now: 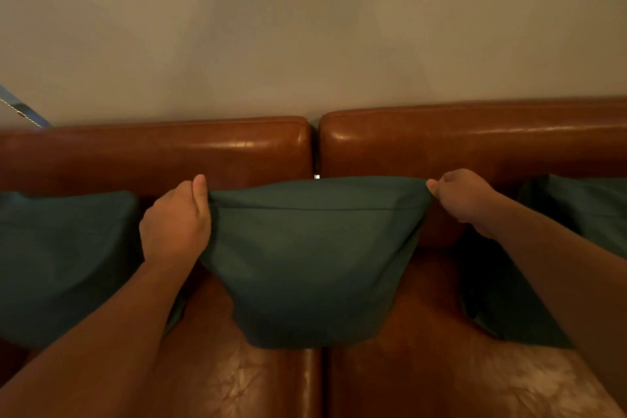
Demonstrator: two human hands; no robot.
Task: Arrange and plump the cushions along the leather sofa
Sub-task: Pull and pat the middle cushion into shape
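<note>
Sofa: brown leather sofa (441, 146), seen from above and in front, with two back sections that meet at a narrow gap and two seat sections below them.
Middle cushion: dark green cushion (312, 258), standing over the sofa's centre gap, its top edge pulled taut just in front of the back sections and its lower end resting on the seat where the two sections join.
Left hand: left hand (176, 224) closed on the middle cushion's upper left corner, thumb pressed along the fabric and fingers curled behind it.
Right hand: right hand (458, 197) pinching the middle cushion's upper right corner tightly between thumb and fingers.
Left cushion: a second green cushion (64, 265) leaning on the sofa's left back section, just beside the left forearm.
Right cushion: a third green cushion (576, 214) against the sofa's right back section, partly hidden by the right forearm.
Wall: plain beige wall (305, 27) rising directly behind the sofa's back.
Blue object: a blue strip (23, 108) at the far left edge, above the sofa's back; too little of it shows to tell what it is.
</note>
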